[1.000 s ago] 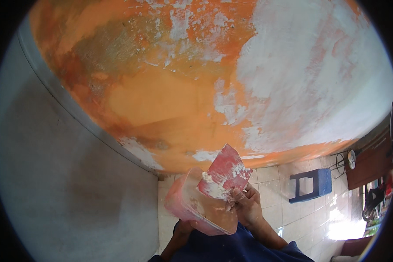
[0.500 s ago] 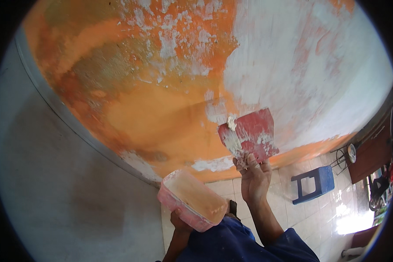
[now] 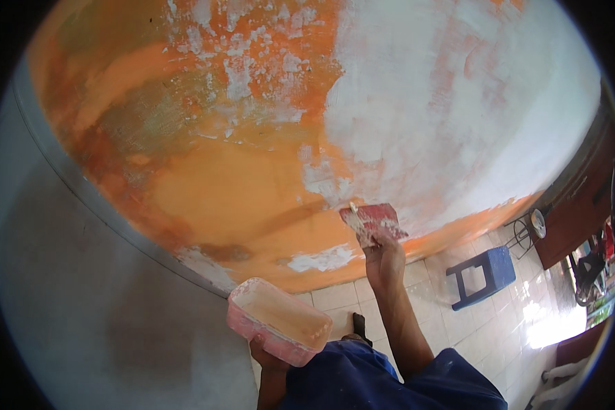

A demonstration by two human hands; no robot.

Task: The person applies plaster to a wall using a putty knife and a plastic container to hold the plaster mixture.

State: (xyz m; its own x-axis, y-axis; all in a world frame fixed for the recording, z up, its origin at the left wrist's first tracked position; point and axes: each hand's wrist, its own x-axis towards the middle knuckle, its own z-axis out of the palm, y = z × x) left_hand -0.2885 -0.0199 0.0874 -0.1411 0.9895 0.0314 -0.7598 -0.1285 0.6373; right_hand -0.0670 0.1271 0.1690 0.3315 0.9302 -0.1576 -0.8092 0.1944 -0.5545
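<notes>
In my right hand [image 3: 385, 261] is a flat red putty spreader [image 3: 379, 217], its blade smeared with whitish putty and a small lump at the left corner. The blade is at the wall [image 3: 253, 195], near the edge between bare orange paint and a broad white putty coat [image 3: 410, 109]; whether it touches cannot be made out. My left hand [image 3: 270, 355] grips the side of a pink rectangular tub [image 3: 273, 345], tilted so its putty-coated inside shows. The fingers under the tub are hidden.
A grey wall [image 3: 102, 294] meets the orange one at the left corner. On the tiled floor [image 3: 424, 277] a blue plastic stool [image 3: 488, 277] lies on its side. Farther right are a wire stand [image 3: 521, 234], a brown wooden panel [image 3: 574, 219] and a bright patch of light [image 3: 557, 324].
My right hand has reached farther out toward the wall, and the spreader now appears flatter and more edge-on. The view has shifted a little; the tub stays in my left hand.
</notes>
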